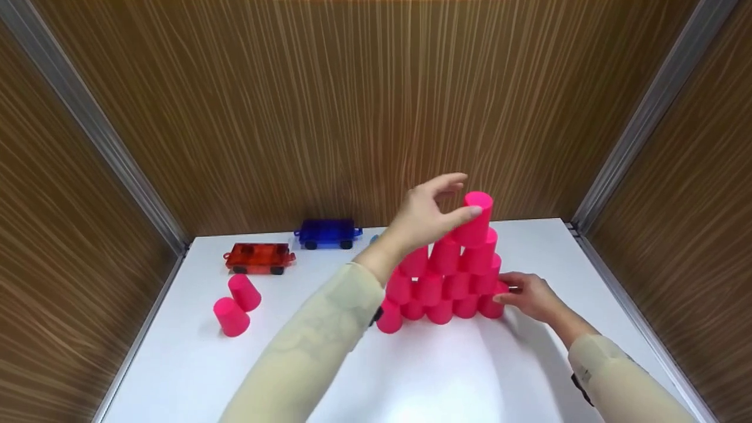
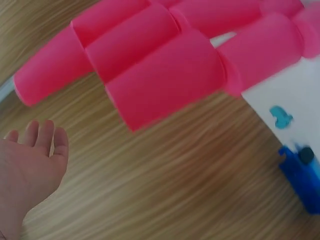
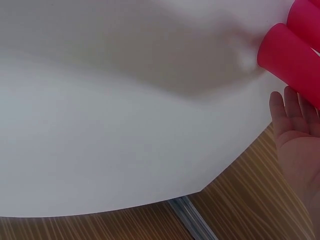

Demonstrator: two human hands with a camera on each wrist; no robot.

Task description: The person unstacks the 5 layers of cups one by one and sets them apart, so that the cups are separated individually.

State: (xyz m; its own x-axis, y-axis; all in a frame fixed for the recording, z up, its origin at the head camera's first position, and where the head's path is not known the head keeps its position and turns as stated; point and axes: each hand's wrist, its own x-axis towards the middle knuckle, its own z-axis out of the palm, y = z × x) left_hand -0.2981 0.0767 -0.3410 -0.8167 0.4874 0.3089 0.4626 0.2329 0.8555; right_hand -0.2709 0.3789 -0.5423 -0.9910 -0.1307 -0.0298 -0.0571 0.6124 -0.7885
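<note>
A pyramid of pink cups [image 1: 446, 288] stands upside down on the white table [image 1: 440, 376], right of middle. My left hand [image 1: 455, 197] reaches over it, its thumb against the side of the top cup [image 1: 477, 214] and its fingers loose above. In the left wrist view that hand [image 2: 35, 160] is spread, apart from the cups [image 2: 165, 80]. My right hand [image 1: 526, 294] rests with straight fingers against the pyramid's bottom right cups. The right wrist view shows its flat palm [image 3: 297, 130] beside a pink cup [image 3: 290, 55].
Two loose pink cups [image 1: 244, 292] [image 1: 231, 316] stand at the table's left. Behind them are a red toy wagon [image 1: 258, 257] and a blue one [image 1: 327, 232], with a small light blue piece [image 2: 281, 117] nearby. Wood-grain walls close in the table on three sides.
</note>
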